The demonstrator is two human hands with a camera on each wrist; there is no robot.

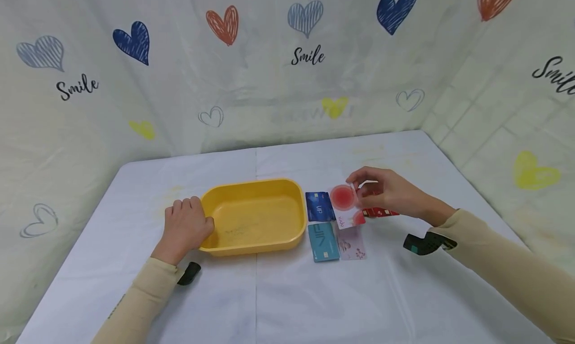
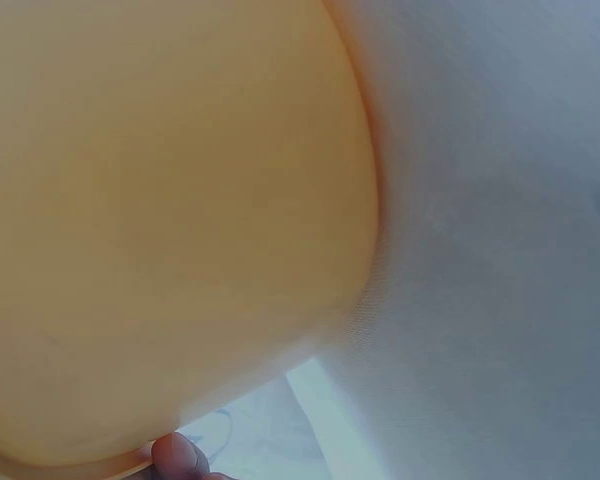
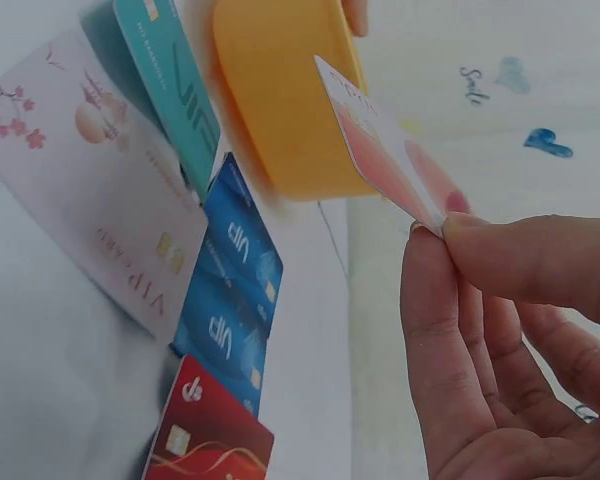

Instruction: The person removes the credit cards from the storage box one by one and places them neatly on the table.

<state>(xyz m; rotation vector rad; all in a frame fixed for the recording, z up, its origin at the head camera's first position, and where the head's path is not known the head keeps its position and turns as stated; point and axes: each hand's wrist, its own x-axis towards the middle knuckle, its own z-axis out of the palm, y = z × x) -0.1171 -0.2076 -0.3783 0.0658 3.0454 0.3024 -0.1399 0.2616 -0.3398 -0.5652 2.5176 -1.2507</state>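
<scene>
My left hand (image 1: pixel 186 229) grips the left rim of a yellow plastic basin (image 1: pixel 256 219); in the left wrist view one fingertip (image 2: pixel 175 455) shows at the rim. Between thumb and fingers, my right hand (image 1: pixel 391 191) pinches a white card with red circles (image 1: pixel 343 199), raised above the other cards. Below it lie a teal VIP card (image 1: pixel 323 241), a pale pink card with blossoms (image 1: pixel 352 244) and a red card (image 1: pixel 379 212), partly hidden by the hand. Two blue VIP cards (image 3: pixel 245 240) appear in the right wrist view.
A white cloth (image 1: pixel 278 299) covers the table. Behind it hangs a pale curtain (image 1: pixel 269 84) printed with hearts and "Smile". Dark wrist devices are strapped to both forearms, over beige sleeves (image 1: pixel 498 259).
</scene>
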